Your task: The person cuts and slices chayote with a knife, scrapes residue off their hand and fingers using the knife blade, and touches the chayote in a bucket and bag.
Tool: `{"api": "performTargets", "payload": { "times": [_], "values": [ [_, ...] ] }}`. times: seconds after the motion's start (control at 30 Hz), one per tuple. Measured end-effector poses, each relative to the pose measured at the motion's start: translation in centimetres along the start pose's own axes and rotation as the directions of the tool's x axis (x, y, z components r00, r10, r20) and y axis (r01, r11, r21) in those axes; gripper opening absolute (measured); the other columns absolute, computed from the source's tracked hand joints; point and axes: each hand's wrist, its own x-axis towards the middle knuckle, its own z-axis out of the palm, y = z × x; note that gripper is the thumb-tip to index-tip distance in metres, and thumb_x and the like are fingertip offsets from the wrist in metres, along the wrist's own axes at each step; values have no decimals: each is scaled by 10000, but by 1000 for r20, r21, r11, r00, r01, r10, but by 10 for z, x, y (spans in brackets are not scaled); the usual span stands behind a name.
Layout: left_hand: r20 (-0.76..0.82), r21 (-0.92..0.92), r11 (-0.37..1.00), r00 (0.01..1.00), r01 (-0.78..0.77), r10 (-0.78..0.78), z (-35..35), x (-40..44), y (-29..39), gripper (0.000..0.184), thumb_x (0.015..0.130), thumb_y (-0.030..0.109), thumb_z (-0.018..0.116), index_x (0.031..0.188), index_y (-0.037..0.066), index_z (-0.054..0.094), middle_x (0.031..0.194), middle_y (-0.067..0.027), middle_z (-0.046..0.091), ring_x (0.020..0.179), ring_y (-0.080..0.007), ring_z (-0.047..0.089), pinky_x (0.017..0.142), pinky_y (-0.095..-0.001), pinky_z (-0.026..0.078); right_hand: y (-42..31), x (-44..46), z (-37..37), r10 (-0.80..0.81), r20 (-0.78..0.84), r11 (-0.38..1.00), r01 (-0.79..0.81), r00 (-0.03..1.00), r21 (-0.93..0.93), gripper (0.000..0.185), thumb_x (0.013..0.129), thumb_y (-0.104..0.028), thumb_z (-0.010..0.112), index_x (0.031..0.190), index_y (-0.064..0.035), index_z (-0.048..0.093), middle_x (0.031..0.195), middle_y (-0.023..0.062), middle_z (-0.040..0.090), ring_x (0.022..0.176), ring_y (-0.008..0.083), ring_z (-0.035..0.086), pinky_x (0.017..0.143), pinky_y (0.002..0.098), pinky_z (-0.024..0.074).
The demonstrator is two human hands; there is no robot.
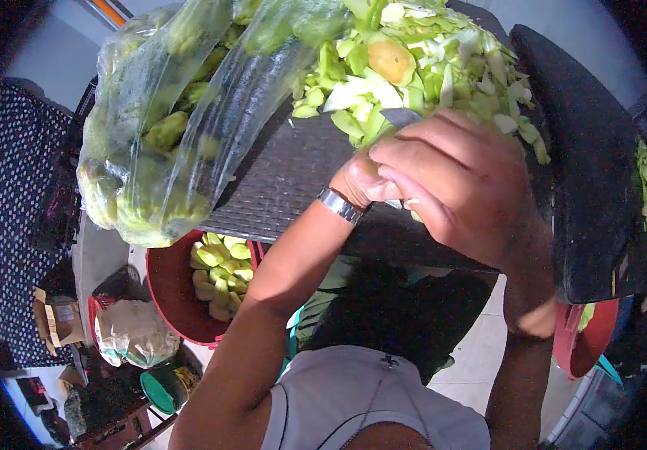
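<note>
My two hands meet above the front edge of a dark woven table (263, 176). My right hand (458, 169) is closed around the handle end of a knife (400, 117), whose grey blade tip shows past the fingers. Under and beside it, my left hand (362, 176), with a metal watch on the wrist, has its fingers mostly hidden; what it holds, if anything, cannot be made out. Just beyond the hands lies a heap of green and white peelings (443, 75), with a round yellowish-brown piece (391, 61) on top.
A clear plastic bag (151, 142) of green fruit fills the table's left side. Below it stands a red bucket (169, 281) with pale peeled pieces (222, 271). A black chair back (586, 165) and another red bucket (589, 345) are at right. A brown bag (136, 330) sits lower left.
</note>
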Motion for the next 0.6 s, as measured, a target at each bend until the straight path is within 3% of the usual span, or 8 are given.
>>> {"api": "performTargets", "payload": {
  "times": [0.03,0.1,0.13,0.2,0.3,0.43,0.6],
  "values": [
    [-118,212,976,990,-47,73,3,3,-2,1052,617,494,937,1468,59,500,1424,-126,573,1274,-240,589,1065,-387,502,2,0,-1,-19,10,1000,19,1000,2,224,778,-64,771,998,-60,730,917,90,696,814,295,683,707,390,555],
    [-147,153,988,987,-36,59,5,3,-1,1091,584,501,949,1468,48,499,1426,-153,572,1271,-258,601,1063,-400,510,4,0,-2,-55,30,998,54,998,8,207,774,-62,759,976,-59,715,907,93,686,791,293,671,691,392,547],
    [-45,-118,993,999,21,-27,3,1,3,1114,565,506,957,1468,43,498,1424,-164,574,1272,-264,605,1064,-406,511,4,0,-3,-59,35,998,59,998,0,195,779,-61,751,967,-58,701,894,94,672,778,295,662,681,397,540],
    [59,-326,938,993,120,-107,0,-2,1,1141,535,522,968,1460,37,506,1413,-172,586,1273,-268,611,1069,-409,511,3,1,-4,-66,45,998,67,997,-14,173,789,-60,736,949,-57,671,869,97,643,751,300,644,659,407,527],
    [35,-233,962,989,146,-142,-3,-5,-5,1139,515,545,976,1433,36,533,1380,-160,612,1267,-261,616,1070,-402,513,2,3,-3,-51,38,998,52,998,-45,157,803,-64,721,931,-59,630,838,100,594,729,311,624,636,420,511],
    [55,-212,973,996,87,-76,2,3,-8,1086,508,557,975,1373,34,578,1316,-150,644,1215,-260,641,1038,-386,534,4,2,-2,14,56,1000,-14,998,-8,157,806,-49,718,923,-69,615,833,109,581,715,324,624,626,424,501],
    [217,-170,983,976,69,-31,0,16,-4,1029,543,577,953,1319,3,594,1251,-166,667,1128,-251,671,994,-353,551,2,1,-8,140,62,988,-144,988,57,152,823,-22,711,935,-83,629,826,107,591,695,324,632,619,412,496]
  ]
}}
